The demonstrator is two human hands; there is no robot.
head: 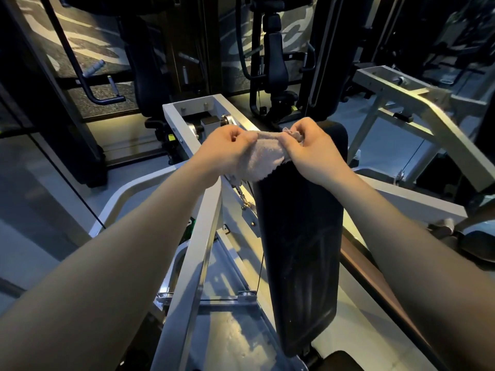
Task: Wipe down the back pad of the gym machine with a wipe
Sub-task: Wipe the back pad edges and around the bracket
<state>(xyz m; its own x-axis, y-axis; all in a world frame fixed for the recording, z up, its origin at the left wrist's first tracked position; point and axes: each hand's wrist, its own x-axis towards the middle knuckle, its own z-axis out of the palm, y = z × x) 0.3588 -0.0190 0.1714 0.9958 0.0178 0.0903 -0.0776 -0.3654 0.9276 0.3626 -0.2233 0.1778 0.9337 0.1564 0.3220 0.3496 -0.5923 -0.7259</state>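
- Back pad – long black padded vinyl board point(300, 236) – runs lengthwise from just under the hands down toward the camera.
- Pale terry cloth wipe point(263, 156), above the pad's top end, pinched by left hand point(227, 151) and right hand point(313, 153).
- Right hand sits nearer the pad.

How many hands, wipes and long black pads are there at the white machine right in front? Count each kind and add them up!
Hands: 2, the left hand and the right hand, both pinching the wipe
Wipes: 1, the pale wipe held above the top of the pad
Long black pads: 1, the back pad
Total: 4
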